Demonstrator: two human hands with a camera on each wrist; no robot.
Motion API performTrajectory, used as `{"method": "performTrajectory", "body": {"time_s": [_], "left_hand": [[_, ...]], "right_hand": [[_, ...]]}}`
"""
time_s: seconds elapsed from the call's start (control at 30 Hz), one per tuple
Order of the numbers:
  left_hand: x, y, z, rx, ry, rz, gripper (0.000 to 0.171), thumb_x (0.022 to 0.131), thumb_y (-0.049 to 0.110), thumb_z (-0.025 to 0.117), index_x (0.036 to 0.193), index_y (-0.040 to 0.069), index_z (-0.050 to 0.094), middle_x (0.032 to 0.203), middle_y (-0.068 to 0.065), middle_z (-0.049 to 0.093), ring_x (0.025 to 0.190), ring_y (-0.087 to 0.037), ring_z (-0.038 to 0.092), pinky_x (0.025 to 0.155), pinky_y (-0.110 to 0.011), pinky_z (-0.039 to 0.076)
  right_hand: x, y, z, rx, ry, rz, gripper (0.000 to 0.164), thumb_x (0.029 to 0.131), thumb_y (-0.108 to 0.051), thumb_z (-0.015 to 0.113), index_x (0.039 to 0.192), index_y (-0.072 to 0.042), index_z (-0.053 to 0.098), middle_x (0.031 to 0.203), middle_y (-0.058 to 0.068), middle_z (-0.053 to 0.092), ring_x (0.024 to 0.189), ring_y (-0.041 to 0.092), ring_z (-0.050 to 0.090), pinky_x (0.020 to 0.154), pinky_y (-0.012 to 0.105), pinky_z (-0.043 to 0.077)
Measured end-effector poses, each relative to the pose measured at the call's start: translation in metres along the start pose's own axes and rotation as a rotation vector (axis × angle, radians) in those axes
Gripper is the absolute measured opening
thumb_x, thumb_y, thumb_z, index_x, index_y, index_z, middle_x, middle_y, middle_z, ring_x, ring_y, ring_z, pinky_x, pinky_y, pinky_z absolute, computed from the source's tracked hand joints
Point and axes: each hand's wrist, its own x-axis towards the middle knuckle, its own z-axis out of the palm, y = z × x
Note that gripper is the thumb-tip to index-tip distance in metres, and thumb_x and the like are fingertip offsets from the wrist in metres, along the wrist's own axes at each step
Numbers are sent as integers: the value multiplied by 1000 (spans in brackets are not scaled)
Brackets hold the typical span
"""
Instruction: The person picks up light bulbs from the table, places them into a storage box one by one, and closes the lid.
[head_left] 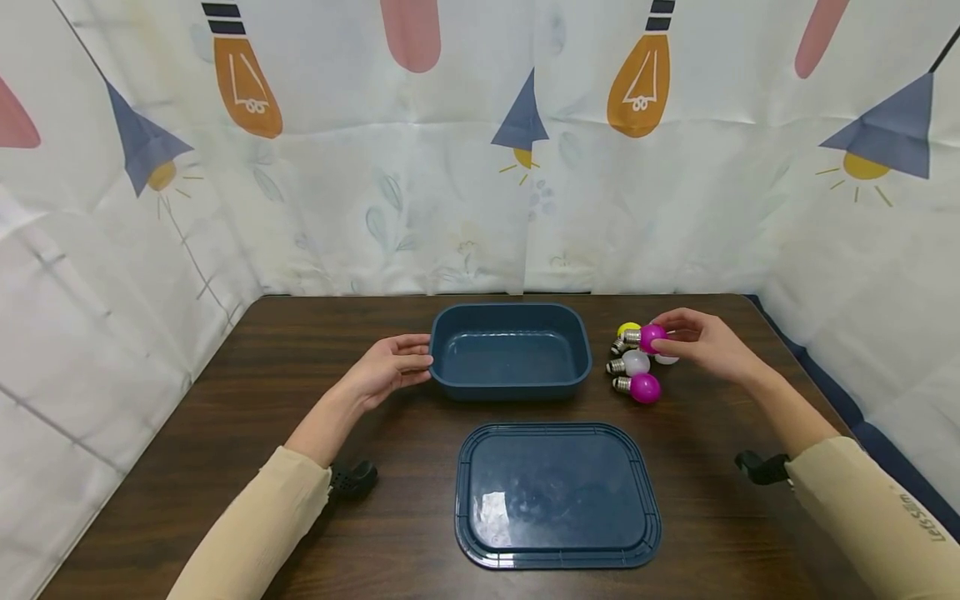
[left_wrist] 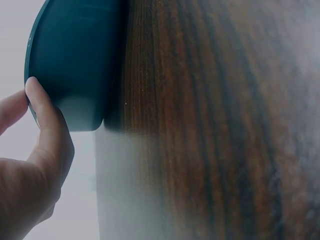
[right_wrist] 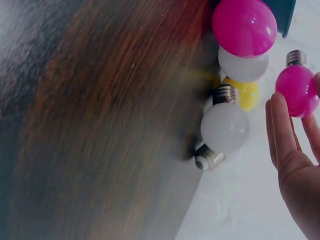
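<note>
My right hand (head_left: 693, 337) pinches a magenta light bulb (head_left: 654, 337) by its round globe, its screw base pointing left. In the right wrist view that bulb (right_wrist: 296, 90) hangs apart from the others. Close below it, on the table, lie another magenta bulb (head_left: 646, 388), a white bulb (head_left: 637, 362), a yellow bulb (head_left: 628, 328) and one more white bulb (head_left: 666, 359), partly hidden by the hand. At the left end of a dark blue box (head_left: 510, 390), my left hand (head_left: 382, 367) touches the rim with lightly bent fingers. The box's inside holds nothing.
A flat dark blue lid (head_left: 558, 492) lies in front of the box on the brown wooden table (head_left: 300, 508). Behind and at both sides hangs a white patterned curtain (head_left: 465, 192). Each wrist wears a black strap (head_left: 352, 479).
</note>
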Motion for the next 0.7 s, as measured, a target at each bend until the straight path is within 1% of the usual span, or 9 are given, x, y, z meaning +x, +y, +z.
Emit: {"method": "performTrajectory", "body": {"time_s": [0.1,0.37,0.57,0.7], "left_hand": [[0,0,0,-1,-3,-1,55,105,0,56,154,-6,34,130,-18,55,98,-16,67,89,-29,58],[0,1,0,-6,-2,-2,55,104,-1,56,154,-7,34,134,-23,53,100,-19,67,88,-29,59],[0,2,1,-3,1,-5,55,104,0,57,154,-7,34,133,-22,53,100,-19,67,88,-29,59],[0,3,1,2,-2,-4,55,104,0,58,154,-8,35,135,-24,52,101,-20,67,89,-30,59]], "right_hand": [[2,-2,2,11,-1,-1,51,101,-28,70,140,-1,53,135,22,57,120,38,59,88,28,56],[5,-8,6,43,-3,-16,51,101,-27,70,141,0,53,135,22,57,119,37,60,90,35,57],[7,-11,9,43,8,-22,51,100,-30,71,138,-1,54,132,21,59,117,36,61,92,40,57],[8,-13,10,38,15,-17,52,100,-32,71,138,-2,55,131,20,61,120,36,59,90,31,56]]}}
